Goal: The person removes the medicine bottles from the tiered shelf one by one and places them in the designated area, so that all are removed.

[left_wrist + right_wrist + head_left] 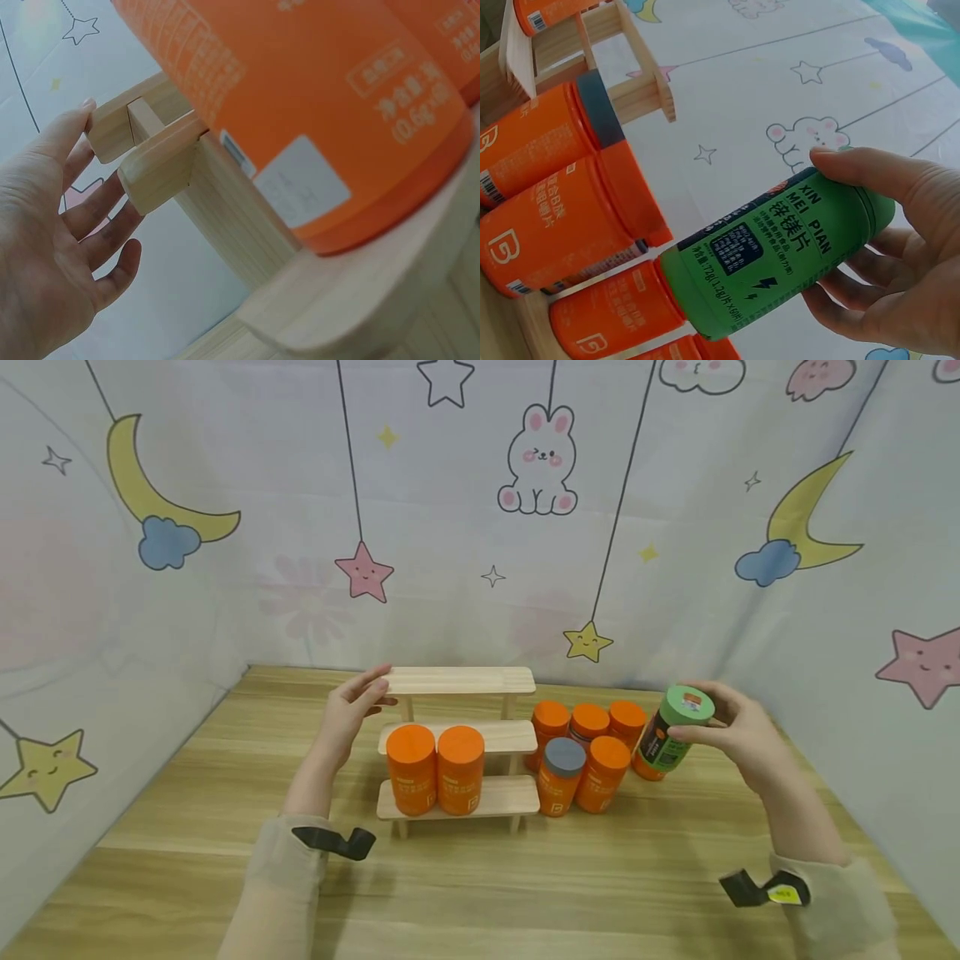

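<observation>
My right hand (738, 735) grips a green-lidded supplement bottle (686, 714) round its upper part, thumb on one side and fingers on the other. In the right wrist view the green bottle (780, 255) is tilted, its base right at the lid of an orange bottle (615, 311). My left hand (347, 714) touches the left end of the top board of a small three-step wooden rack (457, 680). Its fingers are loosely bent at the board's end (154, 184) in the left wrist view. Two orange bottles (411, 772) stand side by side on the rack's lowest step.
Right of the rack, several orange bottles (603, 777) stand close together on the wooden table (525, 893); one in front has a grey lid (564, 757). A white cloth backdrop (450, 627) with printed stars, moons and a rabbit surrounds the table behind and at both sides.
</observation>
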Demonstrator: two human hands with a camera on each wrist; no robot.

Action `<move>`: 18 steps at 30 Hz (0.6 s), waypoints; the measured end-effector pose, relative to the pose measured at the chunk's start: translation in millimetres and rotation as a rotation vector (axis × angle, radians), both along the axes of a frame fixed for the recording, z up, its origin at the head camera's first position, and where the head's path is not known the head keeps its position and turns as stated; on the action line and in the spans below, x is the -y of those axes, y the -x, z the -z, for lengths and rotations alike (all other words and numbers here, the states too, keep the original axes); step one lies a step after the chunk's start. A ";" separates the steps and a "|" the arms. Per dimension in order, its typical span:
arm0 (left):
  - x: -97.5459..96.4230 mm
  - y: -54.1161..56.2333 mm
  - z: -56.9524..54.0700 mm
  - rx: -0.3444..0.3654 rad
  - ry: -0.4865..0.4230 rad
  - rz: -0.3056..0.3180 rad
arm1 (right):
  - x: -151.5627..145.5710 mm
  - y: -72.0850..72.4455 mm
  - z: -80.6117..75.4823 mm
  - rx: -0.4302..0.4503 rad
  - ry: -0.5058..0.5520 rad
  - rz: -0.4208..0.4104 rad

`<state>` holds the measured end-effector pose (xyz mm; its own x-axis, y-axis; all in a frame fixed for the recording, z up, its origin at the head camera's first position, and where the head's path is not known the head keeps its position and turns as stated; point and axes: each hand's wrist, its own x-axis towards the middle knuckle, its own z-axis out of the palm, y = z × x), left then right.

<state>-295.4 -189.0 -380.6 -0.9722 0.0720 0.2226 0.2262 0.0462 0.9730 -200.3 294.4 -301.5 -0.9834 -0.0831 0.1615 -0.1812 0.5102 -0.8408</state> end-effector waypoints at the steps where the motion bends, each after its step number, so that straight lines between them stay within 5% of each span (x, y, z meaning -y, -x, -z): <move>1: 0.0 -0.3 -0.2 -0.001 0.000 0.001 | -1.0 0.4 1.4 0.015 -0.008 -0.005; 18: 0.2 0.8 0.8 -0.001 0.011 0.003 | -3.9 17.4 38.4 0.169 -0.098 -0.137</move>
